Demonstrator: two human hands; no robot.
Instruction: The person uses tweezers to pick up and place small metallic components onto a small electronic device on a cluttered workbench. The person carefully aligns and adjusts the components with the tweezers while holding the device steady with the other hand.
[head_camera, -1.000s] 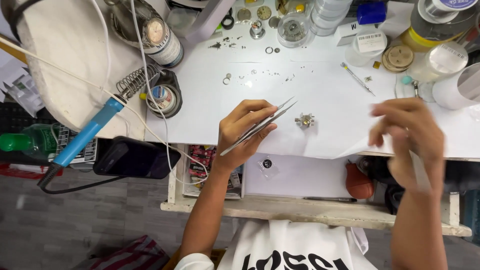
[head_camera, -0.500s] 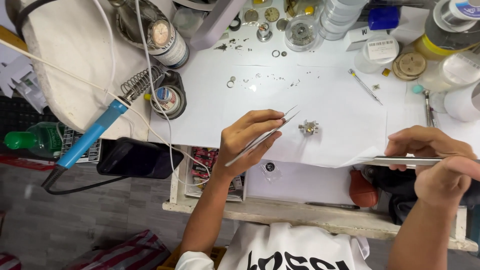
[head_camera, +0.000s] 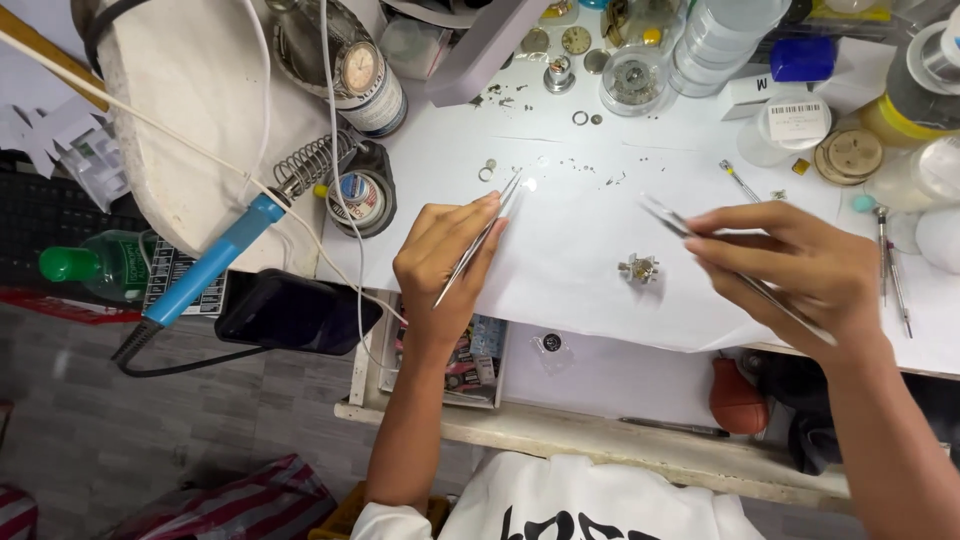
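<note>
Watch part (head_camera: 639, 268) | on paper, between hands | just left of right hand (head_camera: 800, 265)

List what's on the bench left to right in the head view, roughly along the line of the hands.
Green bottle → blue soldering iron → black phone → left hand holding tweezers → small metal part on the white paper → right hand holding a thin metal tool.
</note>
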